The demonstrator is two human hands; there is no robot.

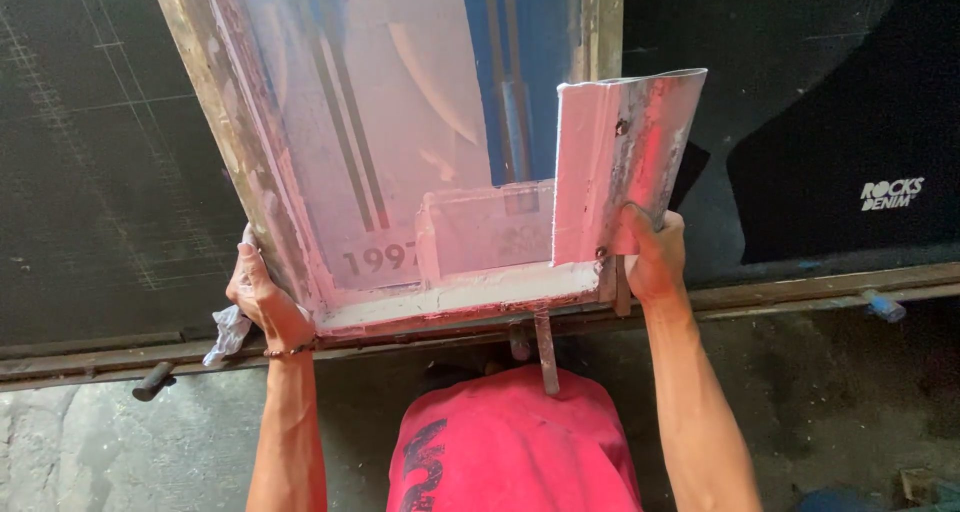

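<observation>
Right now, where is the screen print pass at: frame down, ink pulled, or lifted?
Looks done: the wooden-framed printing screen is smeared with white ink, and a white-coated squeegee blade leans upright inside its right corner. In hand: the left hand grips the frame's left edge with a white rag; the right hand holds the right corner and the squeegee. Left: whether the dark fabric under the frame got its print is hidden.

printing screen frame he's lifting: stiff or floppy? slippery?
The screen frame probably handles stiff: its wooden rails look straight with the left hand and right hand holding opposite sides. Likely slick in places, as pale wet ink coats the rails. The thin mesh looks easy to puncture.
</observation>
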